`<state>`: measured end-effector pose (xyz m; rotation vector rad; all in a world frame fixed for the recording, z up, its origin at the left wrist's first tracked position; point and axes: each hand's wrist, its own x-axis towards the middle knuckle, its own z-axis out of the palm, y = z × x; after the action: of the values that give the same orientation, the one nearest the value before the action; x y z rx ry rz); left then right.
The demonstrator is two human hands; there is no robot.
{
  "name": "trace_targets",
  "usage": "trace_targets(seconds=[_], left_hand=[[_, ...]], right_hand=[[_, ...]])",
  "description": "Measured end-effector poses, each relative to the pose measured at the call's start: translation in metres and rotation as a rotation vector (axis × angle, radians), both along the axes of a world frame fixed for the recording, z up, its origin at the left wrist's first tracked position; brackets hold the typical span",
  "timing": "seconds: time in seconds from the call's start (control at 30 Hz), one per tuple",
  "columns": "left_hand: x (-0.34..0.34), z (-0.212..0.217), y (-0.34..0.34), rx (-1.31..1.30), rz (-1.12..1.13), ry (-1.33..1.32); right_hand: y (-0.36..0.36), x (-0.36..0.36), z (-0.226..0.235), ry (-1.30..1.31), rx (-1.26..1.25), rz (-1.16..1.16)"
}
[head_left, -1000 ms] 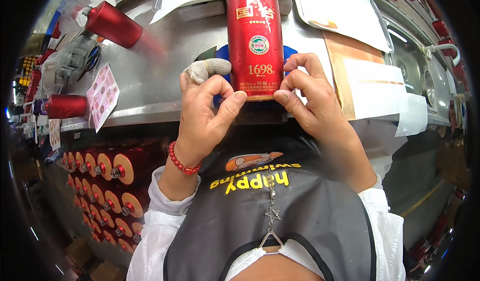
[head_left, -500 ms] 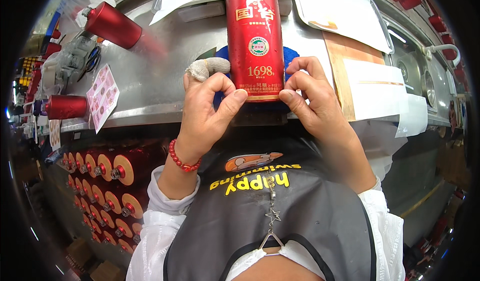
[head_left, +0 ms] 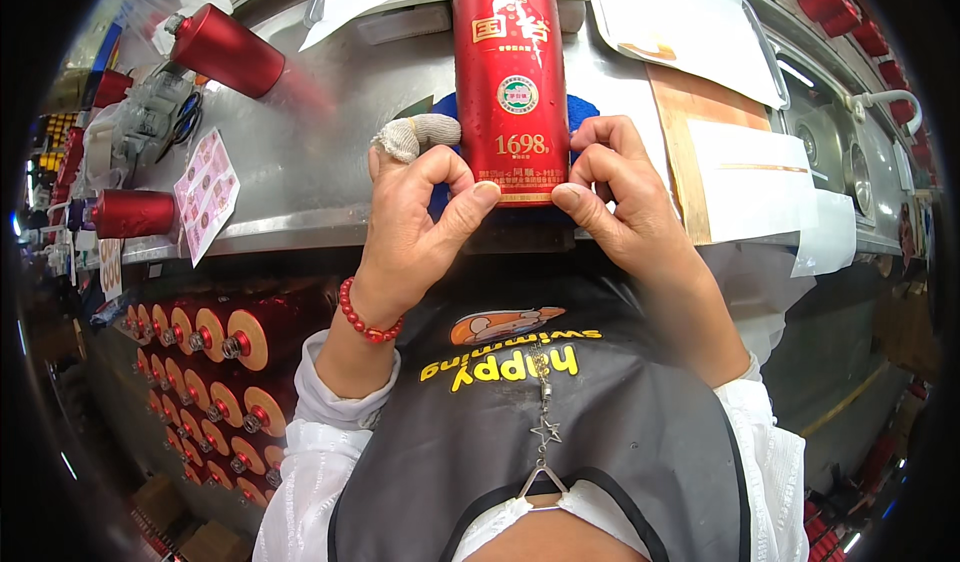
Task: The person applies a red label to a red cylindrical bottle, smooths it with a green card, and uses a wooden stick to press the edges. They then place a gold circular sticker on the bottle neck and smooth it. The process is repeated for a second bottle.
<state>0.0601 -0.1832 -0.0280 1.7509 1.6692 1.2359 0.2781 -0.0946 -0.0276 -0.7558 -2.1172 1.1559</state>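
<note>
A red bottle (head_left: 515, 72) with gold and white print lies in front of me, its neck pointing away, on a blue cloth (head_left: 582, 112) that is mostly covered. My left hand (head_left: 425, 202) holds the bottle's lower left side, its thumb pressed on the near bottom edge. Grey fabric finger covers (head_left: 420, 135) sheathe some of that hand's fingers. On the lower right side, my right hand (head_left: 625, 187) grips with bent fingers, thumb at the bottom corner. The fingertips beside the bottle are partly hidden.
Another red bottle (head_left: 225, 52) lies on the metal table (head_left: 330, 102) to the left, near a pink printed sheet (head_left: 207, 192) and scissors (head_left: 187, 119). White papers (head_left: 750, 177) and a wooden board (head_left: 690, 112) lie right. Several stacked red bottles (head_left: 245, 337) are below left.
Both thumbs have shifted slightly along the bottle's bottom edge, and the bottle has barely moved. At the far upper right, red bottles have shifted rightward and nearer.
</note>
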Motion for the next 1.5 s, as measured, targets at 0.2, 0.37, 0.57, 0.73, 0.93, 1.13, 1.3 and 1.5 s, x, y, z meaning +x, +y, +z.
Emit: trace_targets(seconds=[0.2, 0.37, 0.57, 0.73, 0.93, 1.13, 1.3, 1.5], left_hand=[[-0.002, -0.002, 0.000, -0.019, -0.022, -0.012], [-0.002, 0.000, 0.003, -0.009, -0.012, -0.036], [-0.002, 0.003, 0.002, 0.021, 0.002, 0.000], [-0.005, 0.004, -0.002, -0.030, -0.001, -0.020], [-0.004, 0.002, 0.003, 0.003, -0.048, -0.028], [-0.011, -0.005, -0.006, -0.106, -0.032, -0.109], [-0.008, -0.010, 0.003, -0.026, -0.107, -0.096], [-0.010, -0.013, -0.002, -0.062, -0.086, -0.116]], right_hand=[[-0.001, -0.002, 0.001, 0.012, 0.049, -0.020], [0.001, -0.002, 0.003, -0.019, 0.015, -0.012], [0.003, 0.002, 0.007, -0.070, -0.010, 0.032], [-0.001, -0.003, 0.014, -0.072, 0.003, 0.006], [-0.001, 0.001, 0.010, -0.074, 0.040, -0.027], [-0.002, -0.004, 0.014, -0.064, -0.068, 0.011], [0.002, 0.004, 0.003, -0.124, 0.112, -0.032], [-0.004, -0.002, 0.015, -0.139, -0.023, -0.011]])
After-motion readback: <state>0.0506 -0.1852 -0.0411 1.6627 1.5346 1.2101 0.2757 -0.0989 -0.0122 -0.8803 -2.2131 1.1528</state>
